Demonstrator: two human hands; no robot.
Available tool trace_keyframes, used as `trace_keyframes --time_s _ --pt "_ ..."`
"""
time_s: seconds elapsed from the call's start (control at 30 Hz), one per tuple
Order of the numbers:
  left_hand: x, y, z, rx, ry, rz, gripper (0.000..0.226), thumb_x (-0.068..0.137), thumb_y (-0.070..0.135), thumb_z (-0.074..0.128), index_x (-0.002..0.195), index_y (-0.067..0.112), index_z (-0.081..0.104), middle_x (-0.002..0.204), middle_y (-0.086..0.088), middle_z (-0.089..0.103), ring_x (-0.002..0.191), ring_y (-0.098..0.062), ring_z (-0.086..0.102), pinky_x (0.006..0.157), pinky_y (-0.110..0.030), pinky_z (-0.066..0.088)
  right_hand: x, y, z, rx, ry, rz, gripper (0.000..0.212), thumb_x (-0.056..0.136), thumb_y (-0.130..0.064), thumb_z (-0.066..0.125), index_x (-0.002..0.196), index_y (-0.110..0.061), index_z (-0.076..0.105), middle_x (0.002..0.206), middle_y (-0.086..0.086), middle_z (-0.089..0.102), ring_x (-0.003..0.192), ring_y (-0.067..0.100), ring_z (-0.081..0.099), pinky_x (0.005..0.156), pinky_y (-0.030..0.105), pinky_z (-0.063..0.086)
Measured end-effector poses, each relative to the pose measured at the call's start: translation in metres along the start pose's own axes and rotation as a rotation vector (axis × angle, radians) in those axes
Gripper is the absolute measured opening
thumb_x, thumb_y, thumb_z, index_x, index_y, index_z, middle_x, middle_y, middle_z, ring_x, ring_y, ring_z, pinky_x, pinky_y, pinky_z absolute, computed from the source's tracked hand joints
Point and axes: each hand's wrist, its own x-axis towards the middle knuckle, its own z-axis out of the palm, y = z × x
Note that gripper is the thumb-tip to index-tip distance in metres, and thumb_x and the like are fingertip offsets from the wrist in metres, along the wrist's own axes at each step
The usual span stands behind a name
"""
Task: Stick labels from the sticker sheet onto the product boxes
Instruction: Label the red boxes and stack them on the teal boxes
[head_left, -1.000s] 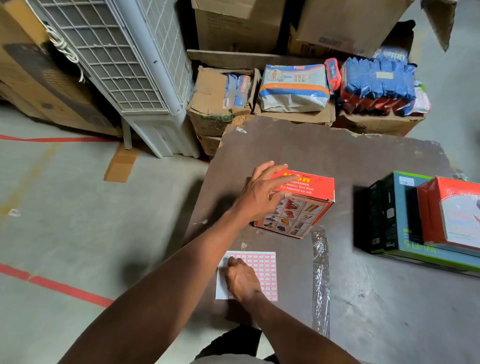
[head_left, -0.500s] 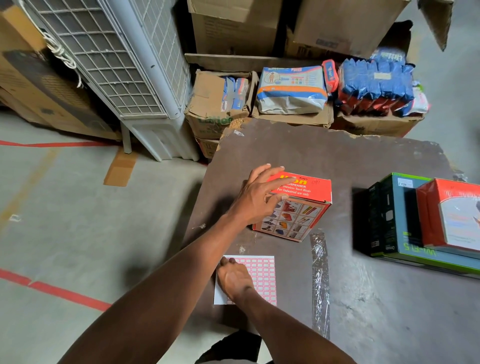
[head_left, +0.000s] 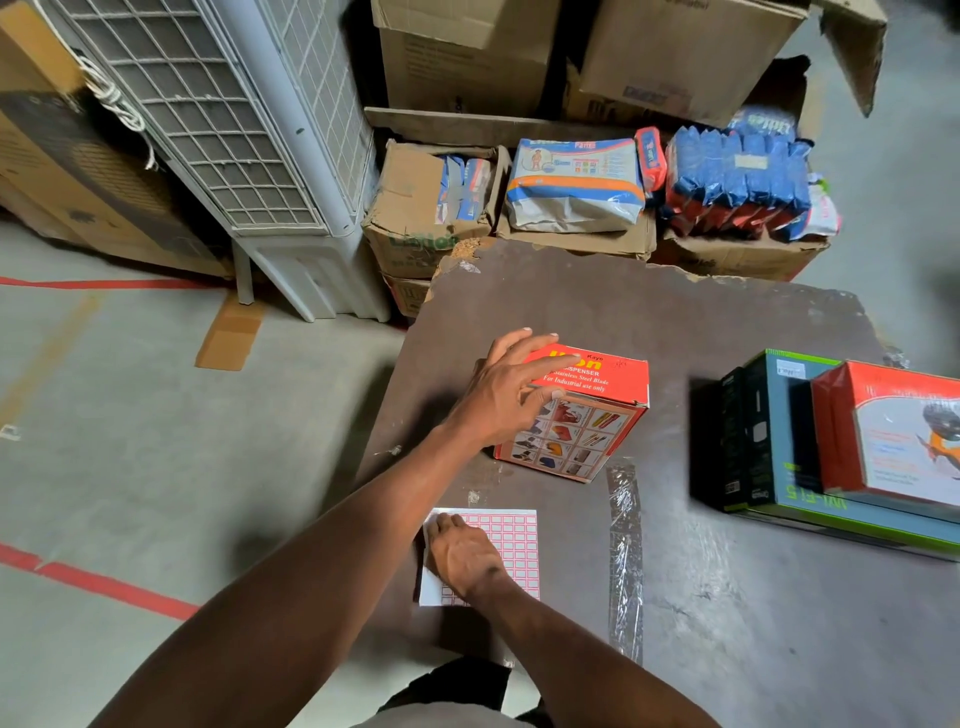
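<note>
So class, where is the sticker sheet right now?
In the head view, the sticker sheet lies flat at the table's near-left edge, under the right hand, just nearer than the red box.

Left hand (head_left: 506, 387) reaches forward with fingers spread flat; right hand (head_left: 462, 553) lies knuckles-up, fingertips down.

the sticker sheet (head_left: 511, 540) lies at the near edge of the surface (head_left: 727, 597), with the tape dispenser box (head_left: 587, 415) behind it. two stacked boxes (head_left: 831, 452) sit well to the right, and cartons (head_left: 519, 218) stand on the floor beyond the surface's far edge.
</note>
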Motion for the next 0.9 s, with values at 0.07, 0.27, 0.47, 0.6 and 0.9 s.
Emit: trace_keyframes --time_s 0.07,0.27,0.47,0.6,0.9 --pt "0.000 0.000 0.000 -0.002 -0.004 -0.007 0.051 0.099 0.020 0.063 0.145 0.038 0.052 0.159 0.006 0.034 0.151 -0.015 0.014 0.101 -0.054 0.053 -0.002 0.000 0.000 0.015 -0.024 0.009 0.051 0.108 -0.016 0.030 0.156 0.000 0.027 0.161 0.022 0.033 0.148 0.037 0.034 0.119 0.048 0.034" --pt "-0.002 0.003 -0.001 -0.005 -0.006 -0.010 0.052 0.098 0.019 0.064 0.145 0.038 0.052 0.160 0.006 0.034 0.150 -0.014 0.013 0.102 -0.054 0.053 -0.011 0.001 -0.012 0.180 0.006 0.023 0.041 0.104 -0.027 0.042 0.133 0.000 0.051 0.133 0.024 0.058 0.118 0.040 0.056 0.102 0.045 0.045" --pt "-0.005 0.004 -0.002 -0.001 -0.023 -0.012 0.052 0.099 0.019 0.063 0.146 0.038 0.052 0.160 0.005 0.033 0.150 -0.014 0.012 0.105 -0.056 0.050 -0.028 0.009 -0.021 0.684 0.112 0.046 0.018 0.098 -0.013 0.052 0.106 -0.001 0.062 0.100 0.015 0.064 0.087 0.013 0.067 0.078 0.027 0.049" --pt "-0.005 0.001 -0.001 0.012 -0.011 0.001 0.051 0.099 0.022 0.063 0.145 0.040 0.051 0.160 0.007 0.033 0.151 -0.013 0.012 0.106 -0.057 0.048 -0.045 0.018 -0.041 1.245 0.193 0.275 0.016 0.099 -0.004 0.057 0.087 -0.011 0.065 0.085 -0.003 0.064 0.072 0.005 0.059 0.069 0.019 0.049" --pt "0.000 -0.004 0.003 -0.009 0.012 0.022 0.049 0.099 0.027 0.064 0.144 0.041 0.052 0.158 0.007 0.036 0.149 -0.014 0.016 0.098 -0.050 0.056 -0.100 0.056 -0.086 1.577 0.319 0.293 0.022 0.105 -0.005 0.050 0.104 -0.007 0.073 0.097 0.002 0.076 0.086 0.020 0.065 0.079 0.031 0.056"
